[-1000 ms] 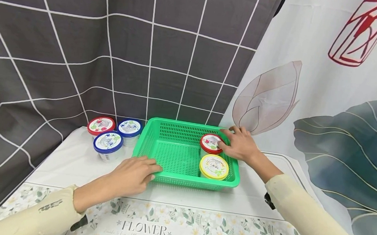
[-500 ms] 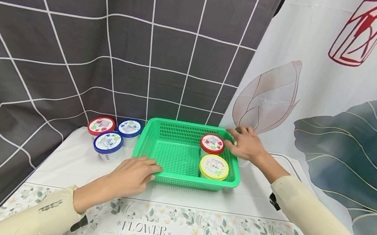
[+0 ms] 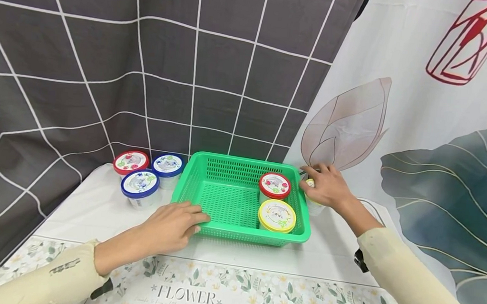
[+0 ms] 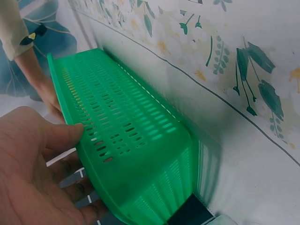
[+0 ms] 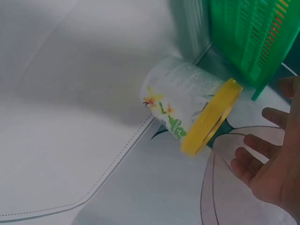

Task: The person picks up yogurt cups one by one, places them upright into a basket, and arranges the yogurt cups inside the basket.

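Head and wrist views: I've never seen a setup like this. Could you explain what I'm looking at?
There is no machine here: a person works with two bare hands. The head picture comes from a camera on the person's head, looking forward and down; each wrist picture comes from a camera worn on that wrist.

On the white surface, with a floral print along its near side, stands a green basket. Inside are a red-lidded tub and a yellow-lidded tub. To its left stand another red-lidded tub and two blue-lidded tubs; to its right, a second yellow-lidded tub.

The left hand holds the basket's rim at its near left corner. The right hand holds nothing: the right wrist picture shows a gap between it and that last tub.
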The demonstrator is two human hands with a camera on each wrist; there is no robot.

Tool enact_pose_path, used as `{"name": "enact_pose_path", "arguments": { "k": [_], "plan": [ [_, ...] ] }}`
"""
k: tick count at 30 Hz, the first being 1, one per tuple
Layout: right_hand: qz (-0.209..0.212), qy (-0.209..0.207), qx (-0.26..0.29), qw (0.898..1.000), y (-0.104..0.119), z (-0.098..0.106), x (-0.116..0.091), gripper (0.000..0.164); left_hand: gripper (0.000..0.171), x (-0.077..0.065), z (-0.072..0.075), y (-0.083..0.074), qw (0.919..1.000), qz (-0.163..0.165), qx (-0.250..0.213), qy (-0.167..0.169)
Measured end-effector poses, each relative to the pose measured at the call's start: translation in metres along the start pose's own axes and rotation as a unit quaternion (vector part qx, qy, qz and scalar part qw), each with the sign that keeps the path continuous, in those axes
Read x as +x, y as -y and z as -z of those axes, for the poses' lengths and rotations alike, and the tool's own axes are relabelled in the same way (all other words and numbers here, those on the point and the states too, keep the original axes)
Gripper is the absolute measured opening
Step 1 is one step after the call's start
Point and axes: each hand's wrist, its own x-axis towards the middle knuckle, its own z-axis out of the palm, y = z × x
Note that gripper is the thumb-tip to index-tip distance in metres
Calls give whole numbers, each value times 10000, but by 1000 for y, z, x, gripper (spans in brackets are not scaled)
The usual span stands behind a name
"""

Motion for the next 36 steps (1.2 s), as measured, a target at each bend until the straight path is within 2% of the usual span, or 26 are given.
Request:
{"name": "enact_pose_path", "arguments": {
  "k": [21, 36],
  "plan": [
    [-217, 606, -206, 9977, -13, 1, -4, 63, 32, -3, -2, 5, 9996, 175, -153, 134],
    [-388, 869, -211, 9952, -18, -11, -3, 65, 30, -1, 2, 3, 9999, 14, -132, 105]
  ]
}}
